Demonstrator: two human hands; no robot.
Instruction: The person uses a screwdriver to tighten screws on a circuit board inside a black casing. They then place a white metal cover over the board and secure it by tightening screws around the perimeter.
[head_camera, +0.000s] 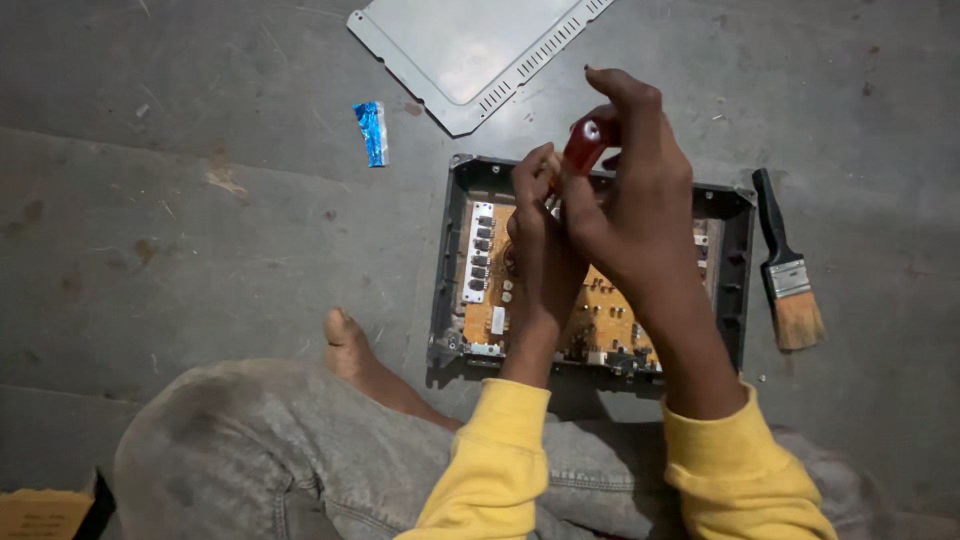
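Note:
An opened electronic box (455, 262) with a dark metal frame lies on the floor, its orange circuit board (605, 322) exposed. Both hands are raised above it. My right hand (632, 205) is wrapped around the red handle of a screwdriver (584, 143), held upright over the board. My left hand (538, 225) pinches the screwdriver's shaft just below the handle; the tip is hidden behind the fingers. Both arms wear yellow sleeves.
A grey metal cover panel (465, 50) lies beyond the box. A paintbrush (788, 270) with a black handle rests to the right. A blue wrapper (371, 131) lies to the left. My bare foot (350, 345) and grey-trousered knee are near the box. A cardboard corner (45, 512) shows bottom left.

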